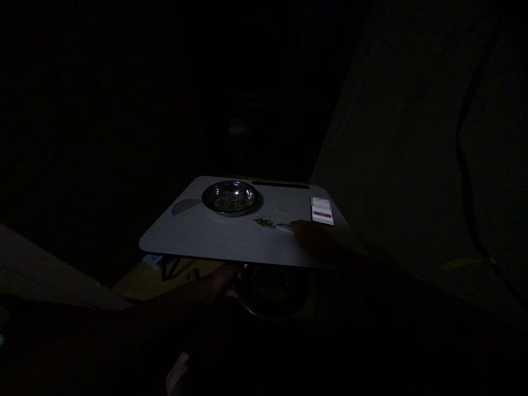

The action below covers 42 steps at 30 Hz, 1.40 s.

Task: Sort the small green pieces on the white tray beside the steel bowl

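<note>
OK, left to right. A half-round patterned patch [186, 207] is showing at the left of the white counter [198, 237]. Left forearm is reaching in from lower left, angled up and right; left hand [231, 276] is gripping the left rim of the lower bowl [268, 317], fingers mostly in shadow. That bowl is sitting below the counter's near edge, contents too dark to identify. Upper bowl [230, 212], shiny metal, is standing on the counter and holding a layer of small greenish bits. Loose bits [264, 221] are lying scattered to its right, near the counter's middle.

Right forearm is coming in from lower right, hand low over the counter. Right hand [310, 234] is pinching a thin pale strip [285, 226], its tip pointing left, just beside the loose bits. Phone-like device [322, 213] is lying behind the right hand: white face, red bar, top pixelated, writing too small to read.

Count: two hands, two bowls, one strip, one device, one main scatter; single bits are too small to count reliably.
</note>
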Each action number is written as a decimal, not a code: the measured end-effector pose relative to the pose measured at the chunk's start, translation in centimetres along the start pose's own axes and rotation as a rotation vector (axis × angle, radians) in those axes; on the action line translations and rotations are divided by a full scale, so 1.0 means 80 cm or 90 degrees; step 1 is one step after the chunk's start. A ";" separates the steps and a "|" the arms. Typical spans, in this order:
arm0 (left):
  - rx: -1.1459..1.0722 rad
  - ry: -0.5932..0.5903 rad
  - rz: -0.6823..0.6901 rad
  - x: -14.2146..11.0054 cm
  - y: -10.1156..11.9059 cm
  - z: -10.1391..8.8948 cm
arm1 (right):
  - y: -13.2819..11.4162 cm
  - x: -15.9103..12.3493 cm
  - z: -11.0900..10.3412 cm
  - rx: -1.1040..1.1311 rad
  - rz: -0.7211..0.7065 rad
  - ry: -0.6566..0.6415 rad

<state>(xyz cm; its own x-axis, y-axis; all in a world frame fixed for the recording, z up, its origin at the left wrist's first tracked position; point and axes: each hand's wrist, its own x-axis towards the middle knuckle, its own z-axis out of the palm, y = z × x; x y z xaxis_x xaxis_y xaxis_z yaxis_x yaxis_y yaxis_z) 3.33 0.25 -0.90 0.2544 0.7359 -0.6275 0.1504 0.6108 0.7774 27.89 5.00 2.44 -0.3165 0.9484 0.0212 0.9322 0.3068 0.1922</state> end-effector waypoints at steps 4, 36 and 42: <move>-0.010 0.006 -0.002 0.002 -0.003 -0.001 | 0.001 0.000 0.003 0.005 -0.016 0.038; 0.004 0.023 0.002 -0.005 0.003 0.002 | -0.006 0.003 0.002 0.017 -0.021 0.047; 0.010 0.026 -0.004 -0.020 0.013 0.006 | -0.011 0.007 0.001 0.012 -0.018 0.054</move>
<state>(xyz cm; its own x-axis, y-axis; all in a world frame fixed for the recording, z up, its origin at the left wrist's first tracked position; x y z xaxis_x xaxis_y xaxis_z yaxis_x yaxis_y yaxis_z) 3.54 -0.39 0.91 0.2145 0.7435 -0.6334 0.1669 0.6110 0.7738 26.88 5.30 2.23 -0.3555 0.9293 0.0997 0.9256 0.3352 0.1761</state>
